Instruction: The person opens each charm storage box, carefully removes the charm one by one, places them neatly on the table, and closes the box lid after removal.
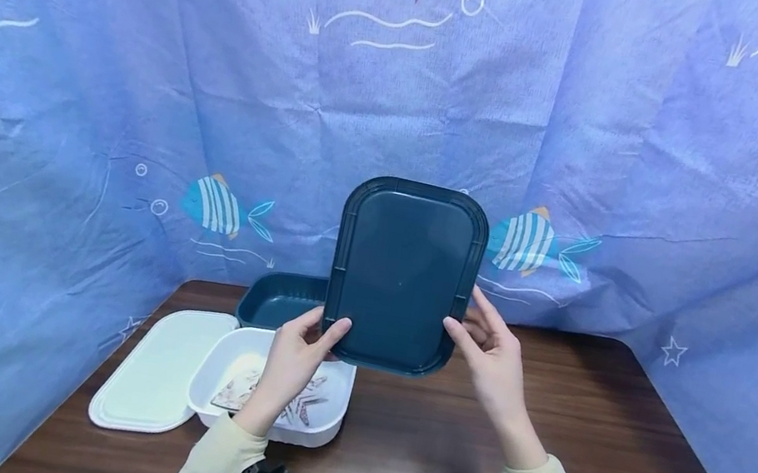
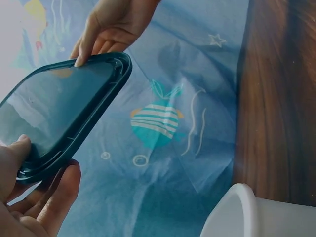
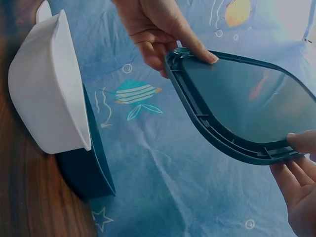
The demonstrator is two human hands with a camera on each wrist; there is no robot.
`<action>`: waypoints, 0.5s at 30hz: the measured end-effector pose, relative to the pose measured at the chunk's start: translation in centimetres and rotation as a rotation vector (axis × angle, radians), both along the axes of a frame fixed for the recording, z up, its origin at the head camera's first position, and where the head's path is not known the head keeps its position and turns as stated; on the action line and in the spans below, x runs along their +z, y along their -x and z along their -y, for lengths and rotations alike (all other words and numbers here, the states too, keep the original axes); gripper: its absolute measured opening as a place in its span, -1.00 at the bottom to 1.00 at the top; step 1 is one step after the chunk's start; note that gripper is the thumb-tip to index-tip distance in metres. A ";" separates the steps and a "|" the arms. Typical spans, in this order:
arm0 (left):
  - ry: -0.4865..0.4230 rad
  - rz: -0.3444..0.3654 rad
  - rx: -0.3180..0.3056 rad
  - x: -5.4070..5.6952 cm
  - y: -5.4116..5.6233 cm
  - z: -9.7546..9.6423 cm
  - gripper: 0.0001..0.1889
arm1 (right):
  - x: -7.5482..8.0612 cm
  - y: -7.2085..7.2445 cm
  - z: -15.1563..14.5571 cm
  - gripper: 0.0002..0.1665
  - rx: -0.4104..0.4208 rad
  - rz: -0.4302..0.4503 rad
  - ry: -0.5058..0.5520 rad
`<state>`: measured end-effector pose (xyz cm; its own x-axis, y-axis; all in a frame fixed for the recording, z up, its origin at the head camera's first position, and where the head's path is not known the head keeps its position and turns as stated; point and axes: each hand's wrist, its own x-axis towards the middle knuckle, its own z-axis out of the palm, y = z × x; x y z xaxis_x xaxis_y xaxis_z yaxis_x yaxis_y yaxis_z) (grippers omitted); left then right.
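Observation:
A dark teal rectangular lid [image 1: 406, 275] with rounded corners is held upright above the table, its ribbed inner rim facing me. My left hand [image 1: 289, 369] pinches its lower left corner, thumb on the face and fingers behind. On the right edge, low down, my right hand [image 1: 495, 367] grips it the same way. Both wrist views show the lid tilted between the two hands, thumbs on its flat face. Below the left forearm stands a white container [image 1: 329, 422] with patterned pieces inside, partly hidden by that arm.
Behind the white container sits a dark teal container [image 1: 281, 295], partly covered by the lid in the head view. A white lid [image 1: 161, 371] lies flat at the left. The brown wooden table [image 1: 622, 457] ends at a blue sea-patterned curtain [image 1: 432, 110] on several sides.

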<state>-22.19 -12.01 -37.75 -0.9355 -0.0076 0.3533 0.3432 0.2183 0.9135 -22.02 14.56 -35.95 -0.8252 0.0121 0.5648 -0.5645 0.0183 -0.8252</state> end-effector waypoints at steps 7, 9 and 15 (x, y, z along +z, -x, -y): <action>0.013 -0.021 0.022 -0.2 0.0 0.0 -0.57 | -0.1 0.3 -0.1 -0.26 0.003 0.047 0.002; 0.022 -0.032 0.026 -0.3 0.0 0.0 -0.57 | -0.2 0.4 -0.2 -0.26 0.004 0.061 0.006; 0.027 -0.044 0.036 -0.5 0.1 -0.2 -0.56 | -0.4 0.6 -0.3 -0.26 -0.010 0.090 -0.011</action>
<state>-22.25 -11.84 -38.23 -0.9182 -0.0306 0.3950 0.3748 0.2560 0.8911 -22.64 14.91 -36.37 -0.8725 0.0146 0.4884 -0.4878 0.0327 -0.8724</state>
